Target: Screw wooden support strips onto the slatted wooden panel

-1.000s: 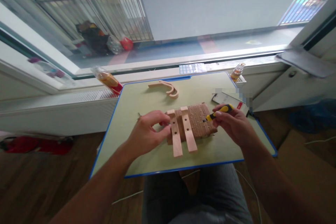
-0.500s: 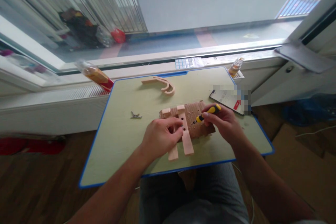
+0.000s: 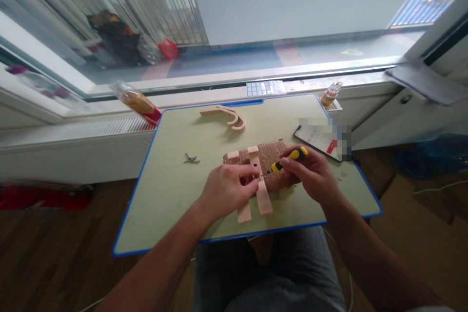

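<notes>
My right hand (image 3: pixel 310 168) grips a yellow-and-black screwdriver (image 3: pixel 290 158), its shaft pointing down and left at the fingertips of my left hand (image 3: pixel 230 187). Those fingertips pinch a small metal screw, mostly hidden, over a light wooden piece (image 3: pixel 263 197) with dark holes. A second wooden piece (image 3: pixel 244 212) lies to its left, partly under my left hand. Both rest across a brown corrugated cardboard piece (image 3: pixel 274 153) on the table. Several loose screws (image 3: pixel 191 158) lie to the left.
A curved wooden part (image 3: pixel 237 119) lies near the far side of the blue-edged table (image 3: pixel 157 195). At the right is a phone (image 3: pixel 316 141). Bottles, one tilted (image 3: pixel 139 105) and one small (image 3: pixel 331 95), stand behind the table by the window.
The screwdriver tip has moved left from above the cardboard to my left fingertips. My left hand has shifted slightly right along the holed wooden piece, now covering its lower hole.
</notes>
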`<action>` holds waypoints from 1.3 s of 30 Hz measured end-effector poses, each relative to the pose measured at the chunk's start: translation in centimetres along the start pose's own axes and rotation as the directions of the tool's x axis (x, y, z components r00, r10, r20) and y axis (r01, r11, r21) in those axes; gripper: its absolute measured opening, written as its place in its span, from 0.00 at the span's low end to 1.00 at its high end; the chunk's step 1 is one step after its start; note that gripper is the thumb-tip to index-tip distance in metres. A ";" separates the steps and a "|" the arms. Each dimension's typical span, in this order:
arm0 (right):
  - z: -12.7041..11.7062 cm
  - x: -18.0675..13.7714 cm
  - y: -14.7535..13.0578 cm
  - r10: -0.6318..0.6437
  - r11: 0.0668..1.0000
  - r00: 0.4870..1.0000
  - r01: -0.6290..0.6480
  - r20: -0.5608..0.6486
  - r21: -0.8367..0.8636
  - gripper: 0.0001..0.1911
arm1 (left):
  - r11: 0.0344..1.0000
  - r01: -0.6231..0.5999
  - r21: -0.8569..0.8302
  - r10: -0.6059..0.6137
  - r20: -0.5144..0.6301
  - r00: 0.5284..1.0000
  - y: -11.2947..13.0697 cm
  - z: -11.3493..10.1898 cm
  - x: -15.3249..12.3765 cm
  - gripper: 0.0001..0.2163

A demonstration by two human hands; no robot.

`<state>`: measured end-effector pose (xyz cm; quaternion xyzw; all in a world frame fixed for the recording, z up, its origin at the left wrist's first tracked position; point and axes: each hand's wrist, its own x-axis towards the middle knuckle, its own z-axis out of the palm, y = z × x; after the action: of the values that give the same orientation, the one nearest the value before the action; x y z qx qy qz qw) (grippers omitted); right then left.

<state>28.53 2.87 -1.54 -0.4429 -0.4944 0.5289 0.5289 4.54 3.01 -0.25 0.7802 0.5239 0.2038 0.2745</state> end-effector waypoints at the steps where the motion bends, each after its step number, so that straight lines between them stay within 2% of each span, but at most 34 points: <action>1: 0.1 0.0 -0.1 -0.006 1.000 1.000 0.006 0.005 0.000 0.12 | 1.000 -0.005 -0.011 0.005 -0.002 1.000 0.0 0.0 0.0 0.08; 7: 0.9 0.5 -0.8 -0.074 0.997 0.996 0.075 0.042 -0.027 0.13 | 0.997 0.031 -0.067 -0.033 -0.027 0.999 -0.5 0.3 -0.2 0.09; 12: 1.5 0.4 -2.1 -0.159 0.980 0.981 0.170 0.109 -0.104 0.13 | 0.991 0.059 -0.123 -0.059 0.007 0.998 -0.7 0.3 -0.5 0.10; 20: 1.7 0.4 -2.8 -0.236 0.926 0.951 0.282 0.201 -0.252 0.09 | 0.990 0.098 -0.103 -0.097 0.019 0.995 -0.2 0.0 -0.6 0.09; 32: 1.8 0.5 -3.5 -0.265 0.822 0.915 0.379 0.303 -0.425 0.05 | 0.990 0.106 -0.098 -0.107 -0.007 0.994 -0.3 0.2 -0.8 0.08; 39: 2.0 0.7 -5.3 -0.192 0.723 0.882 0.424 0.430 -0.545 0.09 | 0.990 0.114 -0.080 -0.116 -0.029 0.993 -0.1 0.3 -0.8 0.08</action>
<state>27.15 3.21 4.00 -0.4033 -0.7930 0.3063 0.3386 4.31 2.22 -0.57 0.7338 0.5641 0.2212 0.3072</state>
